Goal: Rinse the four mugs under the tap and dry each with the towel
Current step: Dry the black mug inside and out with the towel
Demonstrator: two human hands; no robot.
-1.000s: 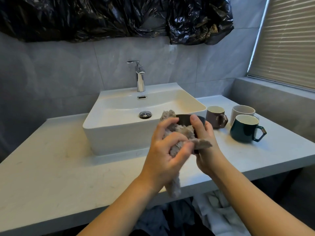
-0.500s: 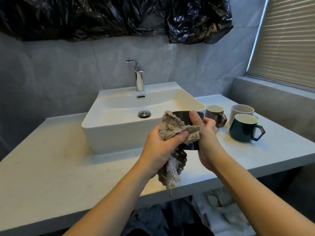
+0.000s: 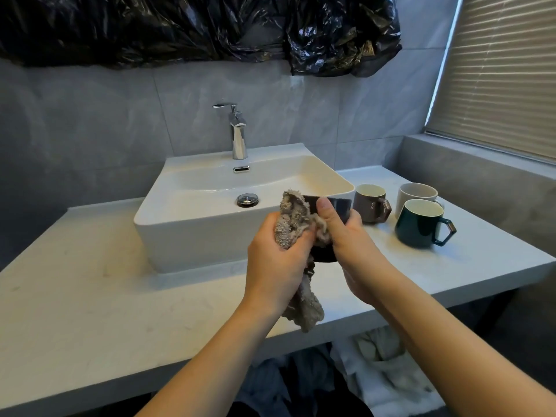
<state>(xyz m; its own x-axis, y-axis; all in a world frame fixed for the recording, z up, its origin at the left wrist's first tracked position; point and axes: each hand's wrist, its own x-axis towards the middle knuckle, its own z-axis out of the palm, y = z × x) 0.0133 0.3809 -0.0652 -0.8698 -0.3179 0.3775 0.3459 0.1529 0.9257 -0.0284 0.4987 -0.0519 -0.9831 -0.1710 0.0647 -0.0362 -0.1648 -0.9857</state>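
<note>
Four mugs: one dark mug (image 3: 337, 207) held between the two hands, and three standing right of them on the surface (image 3: 90, 296), a brown mug (image 3: 370, 207), a white mug (image 3: 416, 195) and a green mug (image 3: 419, 225). One towel (image 3: 293, 224), one tap (image 3: 236, 130), one basin (image 3: 210, 224). Below the hands lie perhaps two heaps of cloth, too dim to count.

Sink basin wall (image 3: 192, 236) right behind the grip, pretty much blocking anything going forward. Three mugs crowded off to the right: brown mug (image 3: 369, 206) nearest, white mug (image 3: 415, 194) and green mug (image 3: 419, 224) past it. Bare countertop (image 3: 90, 296) left and below, loads of room there.
</note>
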